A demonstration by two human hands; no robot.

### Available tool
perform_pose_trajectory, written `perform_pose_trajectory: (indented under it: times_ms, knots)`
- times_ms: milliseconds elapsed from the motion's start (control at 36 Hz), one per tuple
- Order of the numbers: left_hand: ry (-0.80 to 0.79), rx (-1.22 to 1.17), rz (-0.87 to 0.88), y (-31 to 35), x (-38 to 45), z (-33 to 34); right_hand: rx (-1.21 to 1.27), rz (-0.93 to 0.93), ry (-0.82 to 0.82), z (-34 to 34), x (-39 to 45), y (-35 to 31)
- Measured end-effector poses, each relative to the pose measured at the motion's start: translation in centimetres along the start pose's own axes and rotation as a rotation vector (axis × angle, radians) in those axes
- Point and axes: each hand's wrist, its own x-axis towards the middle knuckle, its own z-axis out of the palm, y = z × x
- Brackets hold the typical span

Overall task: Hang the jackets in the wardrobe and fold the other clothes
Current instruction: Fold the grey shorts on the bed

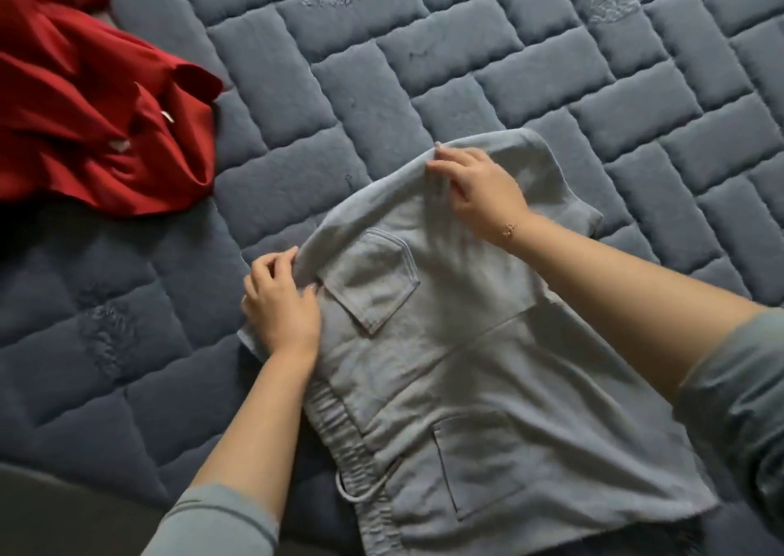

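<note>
A pair of pale grey-blue trousers lies partly folded on a quilted blue-grey mattress, taking up the near middle and right of the view. The elastic waistband with its drawstring loop sits along the near left edge of the bundle, and two patch pockets face up: one tilted near the left hand, the other nearer the person. The far part of the cloth is doubled over, forming a rounded fold that runs from the left corner up toward the far middle. The left hand has its fingers curled around the cloth at the left corner of that fold, gripping it just beside the upper pocket. The right hand pinches the raised far edge of the fold between its fingertips and thumb, lifting a small peak of cloth off the layer beneath; a thin gold bracelet circles its wrist. Both forearms reach in from the near side, with pale green sleeves pushed up toward the elbows. At the far left, well apart from the trousers, a crumpled red garment lies on the mattress, with small light fittings showing among its folds. The mattress surface shows a brick-like stitched pattern with a few embroidered leaf motifs.
</note>
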Motion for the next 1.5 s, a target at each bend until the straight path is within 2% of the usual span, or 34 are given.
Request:
perform_pose_trajectory:
  times_ms: [139,250,333,417,472,528,611,667,750,806,861,917,1028,1056,1111,1194,1278,1417,1500]
  knots:
    - [-0.041,0.012,-0.024,-1.5,0.6,0.6,-0.329,0.083,-0.125,0.5,3.3,1.6]
    - [-0.136,-0.098,-0.067,-1.3,1.2,0.1,-0.398,0.125,-0.026,0.1,2.6,2.0]
    - [-0.122,-0.215,-0.107,-0.6,0.4,-1.3,-0.353,0.164,0.087,-0.5,-0.6,1.7]
    - [-0.028,-0.322,0.073,0.2,-2.5,-3.2,-0.262,0.170,0.243,-1.1,-6.4,1.5]
    - [-0.006,-0.294,0.248,0.1,-5.2,-4.1,-0.181,0.174,0.360,-1.4,-11.0,1.8]
    - [-0.040,-0.215,0.352,-0.4,-8.5,-4.5,-0.152,0.206,0.419,-1.4,-16.1,2.7]
    - [-0.147,-0.114,0.394,-1.6,-13.7,-4.2,-0.141,0.301,0.405,-0.8,-23.8,4.3]
    - [-0.257,-0.024,0.379,-2.3,-17.2,-3.4,-0.133,0.353,0.304,-0.3,-28.0,5.0]
    - [-0.425,0.118,0.246,-3.0,-22.6,-1.8,-0.055,0.413,-0.021,1.1,-32.7,5.7]
    - [-0.444,0.091,0.096,-3.1,-25.6,-0.9,0.032,0.487,-0.138,1.9,-34.9,5.8]
    - [-0.372,-0.029,0.011,-2.8,-27.7,-0.1,0.133,0.522,-0.102,2.4,-36.2,5.9]
    - [-0.291,-0.274,-0.115,-2.4,-28.8,0.7,0.249,0.562,-0.018,2.6,-36.2,5.8]
    - [-0.216,-0.930,-0.708,-0.7,-28.6,2.0,0.433,0.686,0.090,2.7,-34.5,4.7]
    - [-0.178,-1.052,-0.827,-0.4,-28.3,2.3,0.442,0.713,0.088,2.8,-33.9,4.3]
    - [-0.046,-1.136,-0.963,0.0,-27.4,2.6,0.425,0.756,0.072,2.8,-32.1,3.6]
    - [0.130,-1.099,-1.027,-0.2,-25.8,2.7,0.293,0.805,-0.053,3.2,-29.2,3.7]
    - [0.096,-1.149,-1.069,-0.5,-24.4,2.6,0.300,0.933,-0.110,3.9,-27.2,4.9]
    - [0.000,-1.106,-1.029,-0.9,-23.8,1.9,0.308,0.962,-0.023,4.5,-27.4,6.0]
    - [-0.070,-1.059,-0.967,-1.0,-24.9,0.7,0.463,0.910,0.153,3.8,-29.6,6.3]
